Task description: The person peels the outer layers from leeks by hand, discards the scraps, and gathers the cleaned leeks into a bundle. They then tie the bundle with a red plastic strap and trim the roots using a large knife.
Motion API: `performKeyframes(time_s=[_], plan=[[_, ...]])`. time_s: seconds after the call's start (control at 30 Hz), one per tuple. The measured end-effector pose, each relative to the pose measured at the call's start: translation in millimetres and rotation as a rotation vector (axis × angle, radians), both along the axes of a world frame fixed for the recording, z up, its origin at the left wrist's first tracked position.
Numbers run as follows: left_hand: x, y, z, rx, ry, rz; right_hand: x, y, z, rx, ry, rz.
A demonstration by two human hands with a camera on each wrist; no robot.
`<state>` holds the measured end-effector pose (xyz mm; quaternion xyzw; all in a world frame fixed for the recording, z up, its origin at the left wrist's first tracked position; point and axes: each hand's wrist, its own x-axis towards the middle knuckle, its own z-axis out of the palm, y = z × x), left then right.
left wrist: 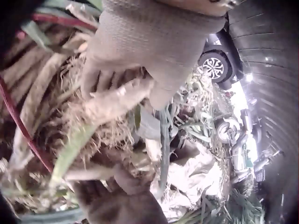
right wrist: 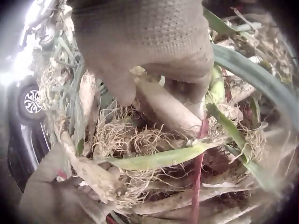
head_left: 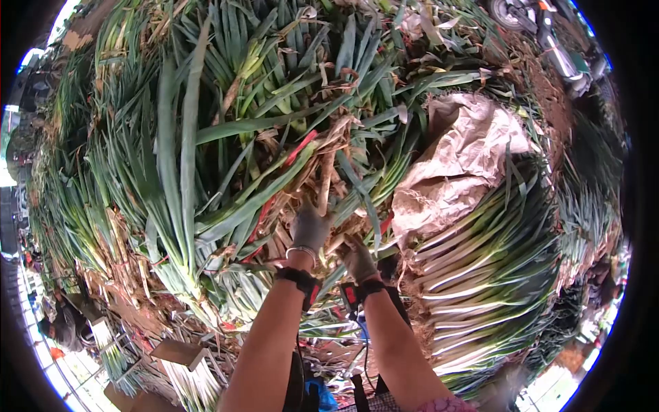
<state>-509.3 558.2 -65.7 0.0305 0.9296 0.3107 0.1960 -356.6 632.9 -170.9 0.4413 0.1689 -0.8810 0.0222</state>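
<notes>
My gloved left hand (head_left: 309,228) grips a large green onion by its pale, dirt-coated stalk (left wrist: 121,100), thumb on one side and curled fingers on the other. A tuft of roots hangs at the stalk's end. Close to its right, my gloved right hand (head_left: 358,259) holds the white shank of another green onion (right wrist: 168,107) between thumb and fingers. Under both hands lie more rooted stalks (right wrist: 224,186), crossed by a red tie strip (right wrist: 198,182). A yellow-green leaf (right wrist: 159,159) lies across the roots between the hands.
Piled green onions with long leaves (head_left: 171,151) spread left and ahead. On the right, a crumpled pale sack (head_left: 467,151) partly covers a row of white-stemmed green onions (head_left: 480,281). A motorbike (head_left: 559,51) stands at far right; a dark car (left wrist: 219,63) shows beyond the pile.
</notes>
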Motion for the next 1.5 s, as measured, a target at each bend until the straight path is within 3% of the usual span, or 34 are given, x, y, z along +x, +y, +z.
performKeyframes(time_s=[0.13, 0.2, 0.27, 0.4, 0.47, 0.5, 0.57, 0.6, 0.63, 0.67, 0.73, 0.8, 0.87, 0.97, 1.1, 1.17, 1.27, 1.33, 1.37, 1.4, 1.47, 1.5], plan=[[-15, 3, 18, -0.010, -0.125, -0.094, 1, 16, 38, -0.184, 0.039, -0.037], [-29, -3, 75, 0.493, -0.617, 0.023, 2, 19, 38, -0.192, 0.034, -0.045], [-26, -18, 116, 0.645, -0.691, 0.153, -3, 19, 33, -0.151, 0.058, -0.024], [4, -76, 147, 0.394, -0.688, 0.066, -8, -2, -8, -0.066, 0.049, 0.093], [36, -108, 128, 0.591, -0.767, 0.210, -10, -15, -11, -0.102, -0.053, 0.110], [50, -126, 111, 0.485, -0.705, 0.147, -7, -19, -12, 0.140, -0.013, 0.158], [60, -139, 107, 0.358, -0.695, 0.098, 1, -15, -22, 0.075, 0.026, 0.081], [62, -138, 109, 0.418, -0.764, 0.144, 3, -9, -29, -0.233, 0.016, -0.044], [71, -144, 95, 0.496, -0.734, 0.151, 5, -7, -18, 0.054, 0.046, 0.125], [80, -150, 82, 0.573, -0.701, 0.157, 4, -5, -6, 0.182, 0.058, 0.236], [74, -146, 91, 0.523, -0.758, 0.096, 6, -1, 8, 0.452, 0.065, 0.452], [73, -145, 93, 0.554, -0.775, 0.101, -5, 2, 36, 0.325, -0.082, 0.344], [67, -143, 100, 0.535, -0.795, 0.096, -8, 1, 41, 0.323, -0.174, 0.362], [71, -152, 79, 0.588, -0.768, 0.105, -3, -6, 43, 0.565, -0.170, 0.412], [81, -150, 47, 0.625, -0.709, 0.100, 5, -7, 27, 0.442, -0.147, 0.253], [78, -142, 49, 0.573, -0.683, 0.073, 14, 2, 4, 0.251, -0.066, 0.155], [72, -127, 58, 0.529, -0.650, 0.064, 4, 20, -23, 0.182, -0.091, 0.041], [71, -122, 63, 0.485, -0.564, 0.044, -8, 29, -36, 0.558, 0.078, 0.335], [67, -118, 75, 0.430, -0.482, 0.010, -17, 27, -55, 0.602, 0.214, 0.232], [68, -118, 81, 0.435, -0.480, 0.006, -9, 30, -63, 0.829, 0.206, 0.313], [73, -121, 92, 0.513, -0.346, 0.029, -12, 30, -40, 1.310, 0.110, 0.452], [71, -125, 104, 0.490, -0.354, 0.032, -20, 24, -2, 1.454, 0.072, 0.476]])
